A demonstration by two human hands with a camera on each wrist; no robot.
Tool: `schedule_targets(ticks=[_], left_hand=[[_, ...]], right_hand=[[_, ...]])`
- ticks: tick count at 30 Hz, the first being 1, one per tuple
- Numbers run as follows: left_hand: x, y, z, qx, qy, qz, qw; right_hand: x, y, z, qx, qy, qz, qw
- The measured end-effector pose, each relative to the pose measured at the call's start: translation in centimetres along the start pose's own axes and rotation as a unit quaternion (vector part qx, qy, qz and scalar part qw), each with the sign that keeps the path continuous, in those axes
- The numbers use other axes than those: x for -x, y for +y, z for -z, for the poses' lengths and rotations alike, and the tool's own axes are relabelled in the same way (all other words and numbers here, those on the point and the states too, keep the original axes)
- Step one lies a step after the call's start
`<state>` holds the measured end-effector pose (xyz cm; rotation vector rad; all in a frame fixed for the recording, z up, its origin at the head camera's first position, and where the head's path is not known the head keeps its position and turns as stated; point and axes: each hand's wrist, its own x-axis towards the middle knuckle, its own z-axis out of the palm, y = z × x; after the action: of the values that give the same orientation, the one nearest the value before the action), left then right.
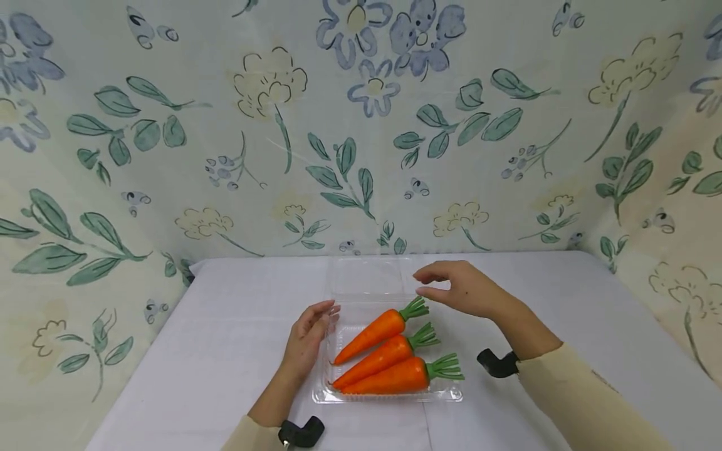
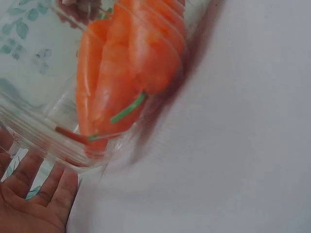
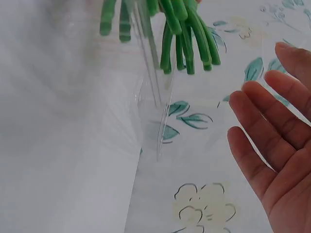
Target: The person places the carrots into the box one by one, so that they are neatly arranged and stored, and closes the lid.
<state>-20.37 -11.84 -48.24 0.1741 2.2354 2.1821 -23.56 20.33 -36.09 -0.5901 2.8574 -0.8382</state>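
A clear plastic clamshell box lies with its lid folded back. Inside are three orange carrots with green stem tops pointing right, past the box's right side. My left hand is at the box's left wall; in the left wrist view, the fingers of that hand lie extended along the outside of the clear plastic. Over the back right corner, near the uppermost carrot's stems, my right hand hovers with thumb and fingers apart. The right wrist view shows this hand holding nothing, beside the green stems.
A white cloth covers the table beneath the box. Behind and on both sides hangs a floral-patterned curtain. Black wrist-worn devices sit at both wrists.
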Motion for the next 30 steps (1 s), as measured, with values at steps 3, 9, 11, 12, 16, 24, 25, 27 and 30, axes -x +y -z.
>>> schedule_targets(ticks=[3,9,11,12,16,24,25,27,30], left_hand=[[-0.1,0.2,0.2,-0.008,0.008,0.017,0.9998],[-1.0,1.4,0.9,-0.043,0.04,0.041,0.9974],[-1.6,1.8,1.3,-0.053,0.042,0.056,0.9962],[-2.0,2.0,1.5,-0.055,0.04,0.069,0.9953],[-3.2,2.6,2.5,0.005,-0.015,0.133,0.991],[-4.4,2.6,3.3,0.067,-0.107,0.206,0.9704],[-4.4,2.6,3.4,0.066,-0.108,0.206,0.9705],[-4.5,2.5,3.4,0.065,-0.109,0.202,0.9712],[-4.4,2.5,3.3,0.064,-0.111,0.194,0.9726]], right_hand=[[0.7,1.6,0.5,-0.024,0.046,-0.027,0.9983],[1.9,4.9,-0.3,-0.078,0.089,-0.089,0.989],[2.0,5.7,-1.1,-0.111,0.078,-0.112,0.9844],[2.0,6.1,-1.6,-0.133,0.069,-0.122,0.9812],[1.7,6.7,-3.6,-0.25,0.021,-0.162,0.9543],[1.0,6.6,-5.1,-0.416,-0.041,-0.18,0.8904],[1.0,6.7,-5.2,-0.428,-0.043,-0.182,0.8844],[1.0,6.9,-5.3,-0.448,-0.046,-0.184,0.8737],[1.2,7.2,-5.4,-0.472,-0.054,-0.182,0.8609]])
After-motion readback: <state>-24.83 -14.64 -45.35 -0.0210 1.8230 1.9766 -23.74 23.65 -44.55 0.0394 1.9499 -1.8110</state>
